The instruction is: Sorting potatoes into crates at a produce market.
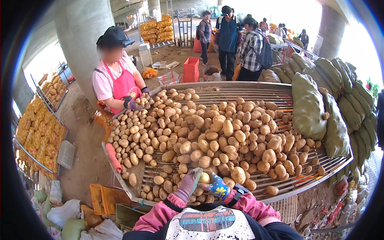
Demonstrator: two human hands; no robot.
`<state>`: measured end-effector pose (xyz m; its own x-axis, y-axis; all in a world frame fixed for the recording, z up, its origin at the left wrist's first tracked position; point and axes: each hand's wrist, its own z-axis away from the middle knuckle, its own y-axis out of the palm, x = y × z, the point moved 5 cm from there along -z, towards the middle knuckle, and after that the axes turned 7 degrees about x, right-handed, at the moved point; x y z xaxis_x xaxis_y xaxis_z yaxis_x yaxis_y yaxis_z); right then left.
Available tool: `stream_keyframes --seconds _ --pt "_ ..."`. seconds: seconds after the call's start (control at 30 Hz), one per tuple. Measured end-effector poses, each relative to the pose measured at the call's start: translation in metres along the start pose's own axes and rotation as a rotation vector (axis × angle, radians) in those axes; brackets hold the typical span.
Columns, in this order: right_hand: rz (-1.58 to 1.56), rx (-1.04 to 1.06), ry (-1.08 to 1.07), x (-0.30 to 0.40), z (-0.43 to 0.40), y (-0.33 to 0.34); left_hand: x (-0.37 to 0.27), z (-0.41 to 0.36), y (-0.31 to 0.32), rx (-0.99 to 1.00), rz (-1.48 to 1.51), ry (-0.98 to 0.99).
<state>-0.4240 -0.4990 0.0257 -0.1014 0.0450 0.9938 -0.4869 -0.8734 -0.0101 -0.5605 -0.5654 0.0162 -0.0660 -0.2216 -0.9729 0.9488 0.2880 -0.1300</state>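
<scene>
Both my hands are gloved and meet at the near edge of a slatted sorting table [255, 91]. A pale potato [205, 178] sits between them, with my left hand [188, 183] in a purple and grey glove gripping one side. On its other side, my right hand [218, 186] in a blue flowered glove has its fingers round it. Its underside is hidden by the gloves. Just beyond lies a wide heap of loose potatoes [210, 144], larger in the middle and smaller towards the left.
Across the table's left end, a person in a pink apron [129, 85] holds several small potatoes. Green sacks [309, 108] lean on the right end. An orange crate [112, 199] stands below, left of me. Filled yellow net bags [39, 129] are stacked farther left. Other people stand beyond.
</scene>
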Motion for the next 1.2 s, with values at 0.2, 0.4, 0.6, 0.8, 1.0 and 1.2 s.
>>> stream_keyframes --seconds 0.2,0.4,0.6,0.8,1.0,1.2 --pt "0.652 -0.112 -0.189 0.034 0.007 0.006 0.005 0.011 0.001 -0.088 0.491 -0.309" --pt "0.551 -0.029 -0.134 0.024 -0.001 0.010 0.009 0.000 0.003 -0.122 0.464 -0.173" --pt "0.435 -0.078 -0.153 0.016 -0.001 0.008 0.000 0.002 0.008 -0.097 0.548 -0.121" --pt "0.405 -0.134 -0.208 0.009 0.000 -0.001 -0.025 0.006 0.013 -0.045 0.431 -0.092" --pt "0.436 -0.221 -0.189 0.001 0.010 0.005 0.012 0.003 0.023 -0.058 0.618 -0.255" --pt "0.429 -0.250 -0.289 0.014 0.007 -0.002 0.009 -0.008 0.021 -0.096 0.849 -0.156"
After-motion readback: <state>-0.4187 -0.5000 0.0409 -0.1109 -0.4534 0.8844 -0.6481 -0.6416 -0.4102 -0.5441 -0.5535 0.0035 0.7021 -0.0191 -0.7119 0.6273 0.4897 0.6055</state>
